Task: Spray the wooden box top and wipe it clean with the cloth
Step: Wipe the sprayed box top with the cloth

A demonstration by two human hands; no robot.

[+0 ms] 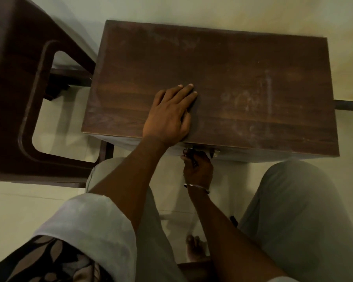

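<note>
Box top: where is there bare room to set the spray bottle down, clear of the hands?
The wooden box top is bare right of the left hand, out to its right edge, and along the far edge by the wall. A smaller bare strip lies left of that hand, towards the chair. The front edge is crowded: the right hand is at the latch.

Dim warm light, soft blur, warped edges

I see the pale tiled floor [222,200] carrying the wooden box [222,68], a dark wooden chair [14,78] just beside it, and 1 bare foot [195,248].
</note>
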